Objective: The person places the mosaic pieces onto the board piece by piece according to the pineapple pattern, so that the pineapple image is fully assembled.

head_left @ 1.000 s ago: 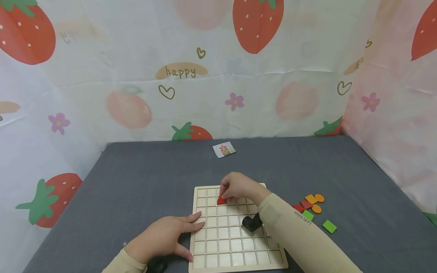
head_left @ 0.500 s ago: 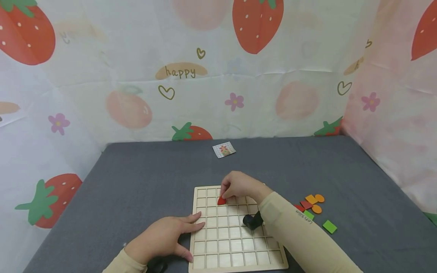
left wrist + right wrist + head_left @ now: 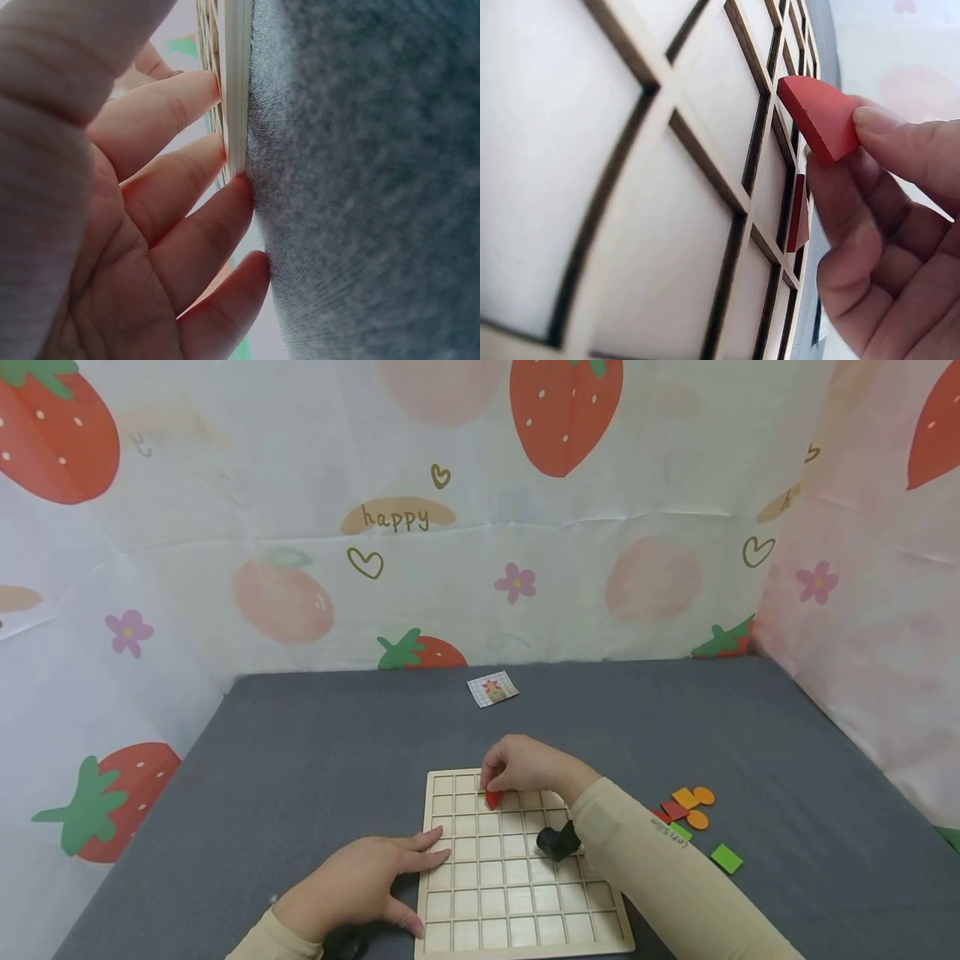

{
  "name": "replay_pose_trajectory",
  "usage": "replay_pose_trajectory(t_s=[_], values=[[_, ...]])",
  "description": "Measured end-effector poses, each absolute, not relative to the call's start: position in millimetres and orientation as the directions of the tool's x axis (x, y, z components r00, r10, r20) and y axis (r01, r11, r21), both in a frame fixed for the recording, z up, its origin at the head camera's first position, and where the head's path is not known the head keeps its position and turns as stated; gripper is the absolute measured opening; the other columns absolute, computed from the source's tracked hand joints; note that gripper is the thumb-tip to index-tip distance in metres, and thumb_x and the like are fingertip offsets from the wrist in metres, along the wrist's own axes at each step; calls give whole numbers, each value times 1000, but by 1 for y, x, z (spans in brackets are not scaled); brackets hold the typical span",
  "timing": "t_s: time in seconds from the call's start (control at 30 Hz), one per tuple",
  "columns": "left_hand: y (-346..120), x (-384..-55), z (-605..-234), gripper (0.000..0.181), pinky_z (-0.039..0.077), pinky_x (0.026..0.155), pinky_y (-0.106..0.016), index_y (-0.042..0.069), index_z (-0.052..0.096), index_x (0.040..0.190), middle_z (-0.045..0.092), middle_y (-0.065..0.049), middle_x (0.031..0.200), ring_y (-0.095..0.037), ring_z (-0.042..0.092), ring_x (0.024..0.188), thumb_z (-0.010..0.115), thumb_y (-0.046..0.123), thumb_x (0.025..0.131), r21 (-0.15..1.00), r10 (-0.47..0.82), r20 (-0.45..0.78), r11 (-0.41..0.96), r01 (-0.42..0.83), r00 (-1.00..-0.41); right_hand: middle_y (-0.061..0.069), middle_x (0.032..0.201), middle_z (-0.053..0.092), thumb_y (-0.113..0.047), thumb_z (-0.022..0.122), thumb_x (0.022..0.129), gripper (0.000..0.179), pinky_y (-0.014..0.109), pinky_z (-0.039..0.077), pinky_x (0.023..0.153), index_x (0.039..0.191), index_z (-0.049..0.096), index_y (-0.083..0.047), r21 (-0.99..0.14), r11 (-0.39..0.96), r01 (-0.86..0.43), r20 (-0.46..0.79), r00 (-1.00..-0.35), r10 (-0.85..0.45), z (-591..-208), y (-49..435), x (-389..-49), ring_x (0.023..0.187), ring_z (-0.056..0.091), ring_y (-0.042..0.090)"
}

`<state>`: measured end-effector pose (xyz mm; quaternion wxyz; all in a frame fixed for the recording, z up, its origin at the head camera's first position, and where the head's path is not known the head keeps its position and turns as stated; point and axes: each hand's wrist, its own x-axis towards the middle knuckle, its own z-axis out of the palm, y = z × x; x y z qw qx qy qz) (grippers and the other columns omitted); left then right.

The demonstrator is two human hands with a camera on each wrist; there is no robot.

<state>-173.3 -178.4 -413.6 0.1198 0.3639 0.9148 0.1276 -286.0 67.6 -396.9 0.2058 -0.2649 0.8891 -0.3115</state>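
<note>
A wooden grid board lies on the table. My right hand is over its far part and pinches a red tile with one curved edge between thumb and fingers. In the right wrist view this tile is raised off the grid and tilted. A second red piece sits in a cell behind it. Under my fingertips in the head view, a red tile shows, partly covered. My left hand rests at the board's left edge with fingers extended, fingertips touching the rim.
Right of the board lie loose tiles: orange circles, an orange square, a red square and green squares, some partly behind my right sleeve. A small picture card lies near the table's back.
The red tile in my right hand has turned and shifted slightly right, now looking narrower. My right forearm has edged a little right. My left hand stays in place.
</note>
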Motion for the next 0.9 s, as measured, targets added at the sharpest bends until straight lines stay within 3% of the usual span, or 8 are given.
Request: replay_pose_trajectory(t_s=[0.23,0.9], values=[[-178,-173,-413,85,43,90,-35,26,48,134,39,1,142,-17,48,120,64,65,60,322,699,-125,700,638,-704,-9,74,63,-5,66,81,12,26,46,70,81,69,-16,-631,664,-401,-161,-770,-618,-400,62,-290,74,56,8],[-179,-174,-415,86,44,90,-35,26,49,134,40,0,142,-17,49,120,63,67,60,315,706,-105,691,650,-700,-8,67,61,-4,69,75,16,25,44,61,67,67,-17,-533,715,-453,-191,-759,-623,-399,58,-284,65,50,9]])
